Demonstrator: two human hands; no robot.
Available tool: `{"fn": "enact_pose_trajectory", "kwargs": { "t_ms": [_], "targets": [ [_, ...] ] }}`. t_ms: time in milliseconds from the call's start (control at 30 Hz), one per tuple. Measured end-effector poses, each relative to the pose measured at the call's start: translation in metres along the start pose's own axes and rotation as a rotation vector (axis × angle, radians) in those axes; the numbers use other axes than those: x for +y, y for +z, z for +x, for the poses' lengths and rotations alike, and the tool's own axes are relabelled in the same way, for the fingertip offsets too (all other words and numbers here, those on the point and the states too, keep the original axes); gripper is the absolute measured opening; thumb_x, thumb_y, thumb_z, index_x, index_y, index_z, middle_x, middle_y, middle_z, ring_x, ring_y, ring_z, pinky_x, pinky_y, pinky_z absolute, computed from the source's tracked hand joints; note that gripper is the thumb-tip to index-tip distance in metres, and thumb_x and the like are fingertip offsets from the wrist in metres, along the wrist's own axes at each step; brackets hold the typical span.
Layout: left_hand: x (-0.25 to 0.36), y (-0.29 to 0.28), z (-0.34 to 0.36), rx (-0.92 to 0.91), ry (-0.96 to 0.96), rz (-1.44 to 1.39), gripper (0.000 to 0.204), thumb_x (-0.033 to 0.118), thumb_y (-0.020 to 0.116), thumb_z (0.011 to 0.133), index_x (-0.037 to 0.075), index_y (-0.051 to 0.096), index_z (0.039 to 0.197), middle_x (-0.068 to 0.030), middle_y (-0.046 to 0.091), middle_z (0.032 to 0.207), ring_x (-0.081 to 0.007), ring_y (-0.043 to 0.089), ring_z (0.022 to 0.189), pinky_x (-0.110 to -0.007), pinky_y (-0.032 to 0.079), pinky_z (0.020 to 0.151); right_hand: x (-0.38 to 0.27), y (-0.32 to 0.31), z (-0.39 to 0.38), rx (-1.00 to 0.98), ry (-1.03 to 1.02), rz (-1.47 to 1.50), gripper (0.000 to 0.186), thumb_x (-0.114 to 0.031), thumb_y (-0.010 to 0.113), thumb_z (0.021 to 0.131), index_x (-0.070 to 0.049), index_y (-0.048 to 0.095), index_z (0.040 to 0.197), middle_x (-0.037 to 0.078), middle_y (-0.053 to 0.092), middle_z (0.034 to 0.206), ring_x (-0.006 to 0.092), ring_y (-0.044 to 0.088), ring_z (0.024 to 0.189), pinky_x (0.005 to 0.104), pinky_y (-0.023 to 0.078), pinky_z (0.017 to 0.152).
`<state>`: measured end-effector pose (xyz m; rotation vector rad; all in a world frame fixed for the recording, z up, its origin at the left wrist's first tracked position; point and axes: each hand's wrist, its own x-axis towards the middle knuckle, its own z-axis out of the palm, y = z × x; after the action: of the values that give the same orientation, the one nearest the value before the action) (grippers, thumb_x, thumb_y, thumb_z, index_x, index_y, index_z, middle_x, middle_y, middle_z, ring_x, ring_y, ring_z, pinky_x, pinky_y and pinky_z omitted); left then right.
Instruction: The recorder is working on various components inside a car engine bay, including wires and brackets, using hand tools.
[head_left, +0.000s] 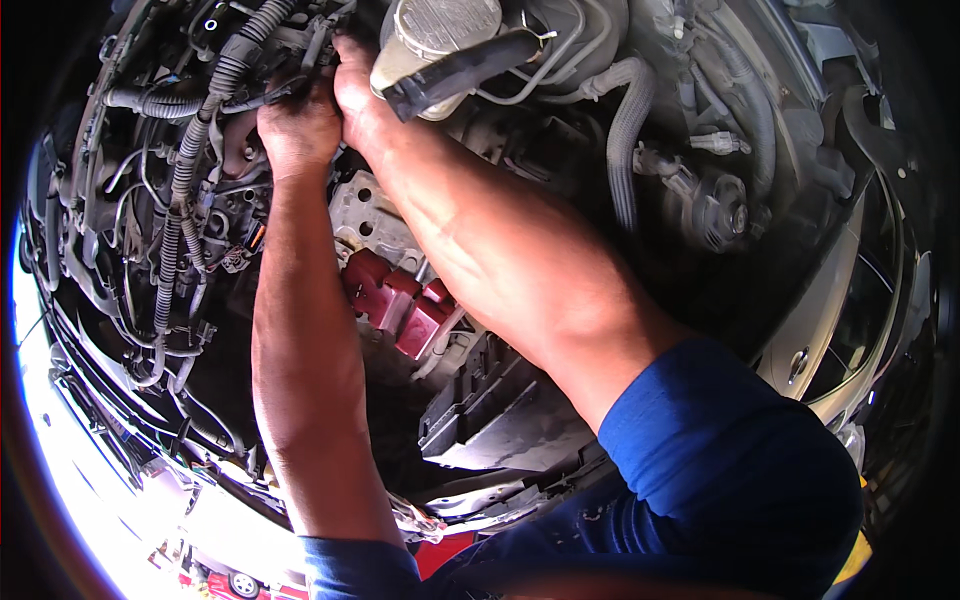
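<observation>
Both arms reach deep into an engine bay. My left hand [301, 128] is closed at the far end of the bay, beside ribbed wiring conduit and a dark hose. Its fingers curl down among these parts, and what they grip is hidden. Right against it is my right hand [356, 88], just left of a fluid reservoir [412, 62] with a round ridged cap [448, 24]. The right fingers drop out of sight among the dark parts. A black strip-like piece [462, 74] crosses in front of the reservoir.
A red plastic cover [385, 300] sits between my forearms, below a perforated metal bracket [368, 215]. Ribbed conduit [187, 165] runs down the left. A braided hose [622, 140] bends at the right. Nearer me stands a black plastic tray [510, 425]. Bodywork [815, 300] borders the right.
</observation>
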<state>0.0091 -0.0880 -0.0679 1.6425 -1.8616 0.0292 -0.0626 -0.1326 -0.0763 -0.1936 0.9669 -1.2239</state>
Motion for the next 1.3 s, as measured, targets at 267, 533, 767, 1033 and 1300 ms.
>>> {"fn": "enact_pose_trajectory", "kwargs": {
  "t_ms": [267, 533, 767, 1033, 1300],
  "targets": [
    [0.006, 0.015, 0.001, 0.053, -0.438, -0.754, 0.012, 0.006, 0.062, 0.087, 0.0, 0.063, 0.098, -0.0097, 0.072, 0.099, -0.0198, 0.066, 0.091, -0.033, 0.051, 0.088, -0.015, 0.009, -0.005, -0.165, 0.038, -0.012, 0.04, -0.033, 0.047, 0.1, -0.004, 0.061, 0.123, 0.013, 0.068, 0.118, 0.0271, 0.062, 0.11, 0.0421, 0.046, 0.103],
    [0.035, -0.057, -0.029, -0.18, -0.512, -0.316, 0.038, 0.03, 0.059, 0.092, 0.002, 0.065, 0.117, -0.0209, 0.069, 0.114, -0.0361, 0.064, 0.11, -0.039, 0.05, 0.095, -0.021, 0.0, -0.025, -0.038, 0.153, -0.099, 0.048, -0.049, 0.039, 0.103, -0.007, 0.053, 0.12, 0.009, 0.062, 0.097, 0.0226, 0.059, 0.085, 0.0402, 0.049, 0.08],
    [0.051, -0.127, -0.124, -0.041, -0.794, -0.456, 0.032, 0.026, 0.066, 0.089, -0.001, 0.068, 0.107, -0.0223, 0.07, 0.104, -0.0365, 0.068, 0.1, -0.039, 0.053, 0.088, -0.019, 0.0, -0.056, -0.135, 0.398, -0.108, 0.038, -0.032, 0.041, 0.102, 0.002, 0.053, 0.112, 0.013, 0.06, 0.095, 0.0277, 0.058, 0.086, 0.0439, 0.05, 0.081],
    [0.01, -0.144, -0.195, 0.099, -1.107, -0.294, 0.041, 0.028, 0.066, 0.088, 0.0, 0.064, 0.117, -0.0225, 0.069, 0.114, -0.0373, 0.064, 0.112, -0.041, 0.049, 0.098, 0.001, -0.002, -0.084, -0.733, -0.095, -1.345, 0.043, -0.016, 0.067, 0.088, 0.002, 0.059, 0.126, 0.012, 0.069, 0.102, 0.0235, 0.067, 0.089, 0.0337, 0.054, 0.078],
    [-0.04, -0.125, -0.171, 0.022, -0.865, -0.264, 0.069, 0.028, 0.073, 0.086, -0.007, 0.045, 0.138, -0.0212, 0.064, 0.127, -0.0298, 0.062, 0.119, -0.034, 0.047, 0.101, 0.002, 0.018, -0.111, -0.916, -0.683, -1.917, 0.055, -0.019, 0.073, 0.085, -0.001, 0.055, 0.134, 0.019, 0.067, 0.109, 0.0275, 0.066, 0.095, 0.0361, 0.053, 0.086]
  ]
}}
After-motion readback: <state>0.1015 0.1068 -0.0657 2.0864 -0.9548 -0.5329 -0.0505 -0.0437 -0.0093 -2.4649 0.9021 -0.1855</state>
